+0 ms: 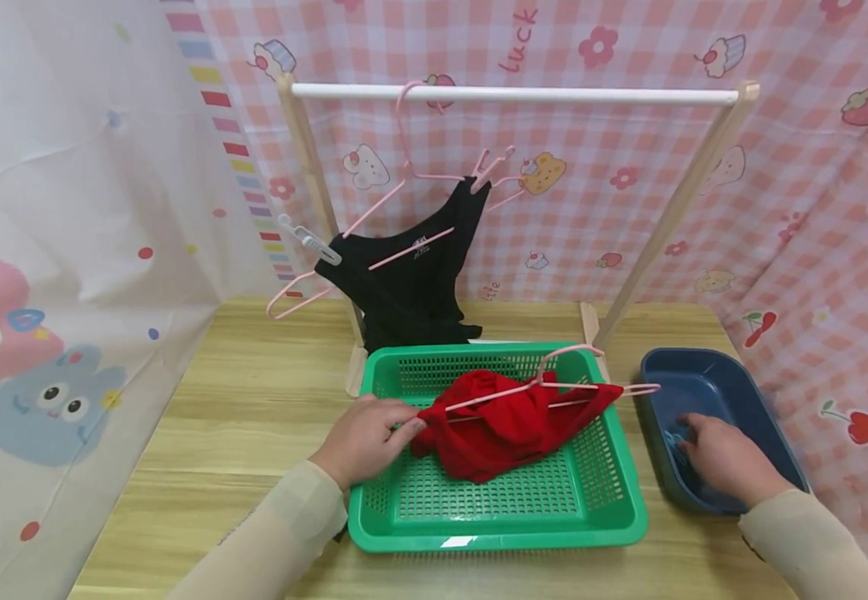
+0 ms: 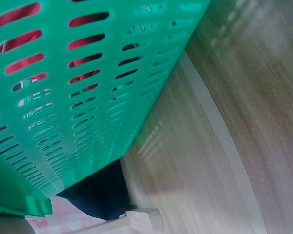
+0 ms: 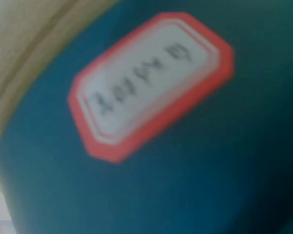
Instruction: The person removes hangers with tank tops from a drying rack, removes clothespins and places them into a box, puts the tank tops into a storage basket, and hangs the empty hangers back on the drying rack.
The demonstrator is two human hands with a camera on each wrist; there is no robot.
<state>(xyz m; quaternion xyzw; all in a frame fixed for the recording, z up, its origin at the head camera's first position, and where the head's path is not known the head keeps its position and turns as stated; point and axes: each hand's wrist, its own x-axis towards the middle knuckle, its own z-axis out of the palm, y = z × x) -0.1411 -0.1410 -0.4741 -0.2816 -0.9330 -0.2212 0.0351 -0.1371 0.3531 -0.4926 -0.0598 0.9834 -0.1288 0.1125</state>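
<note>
A red garment [image 1: 490,429] hangs on a pink hanger [image 1: 494,397] over the green basket [image 1: 494,540], its lower part inside. My left hand [image 1: 365,437], at the basket's left rim, pinches the garment's left shoulder with the hanger's end. Inside the dark blue basin [image 1: 692,367], my right hand [image 1: 730,458] has its thumb and forefinger at a light blue clip [image 1: 675,440]; the fingertips are partly hidden. The left wrist view shows the basket's slotted side [image 2: 88,97]. In the right wrist view, a blurred basin wall [image 3: 185,185] bears a red-bordered label [image 3: 151,87].
Behind the basket stands a wooden rack with a white rod [image 1: 554,95]. From it hangs a black top [image 1: 419,267] on a pink hanger [image 1: 377,207], with a grey clip [image 1: 317,246] at one shoulder and a pink clip [image 1: 488,169] at the other.
</note>
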